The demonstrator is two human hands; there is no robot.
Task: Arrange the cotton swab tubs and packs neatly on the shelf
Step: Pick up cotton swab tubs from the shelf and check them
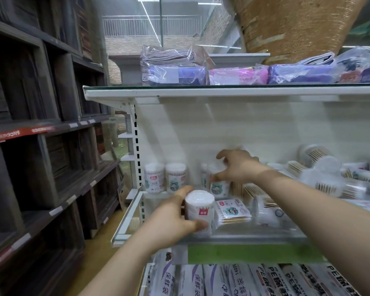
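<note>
My left hand [171,218] is wrapped around a tub [199,208] of cotton swabs near the front edge of the shelf [244,238], fingers behind it and thumb across the lower front. The tub is a clear round cylinder with a white lid, packed with white-tipped swabs, and it carries a small red label on its side. It stands upright, just left of a flat pack [232,210] of swabs lying on the shelf (white wrapper, a little cartoon figure printed in teal, wooden sticks showing along the bottom edge).

My right hand [237,165] reaches further back and closes on a second tub [218,182], thumb low on its left side and fingers over the top; this one has the same cartoon label. The picture is blurred there, so I cannot tell how firmly I hold it.

At the back left corner two more tubs [166,178] stand side by side, upright and touching. To the right, a jumble of tubs and packs [320,174] lies tipped over, stick ends facing out. Bagged cloths [175,69] sit on the shelf above.
</note>
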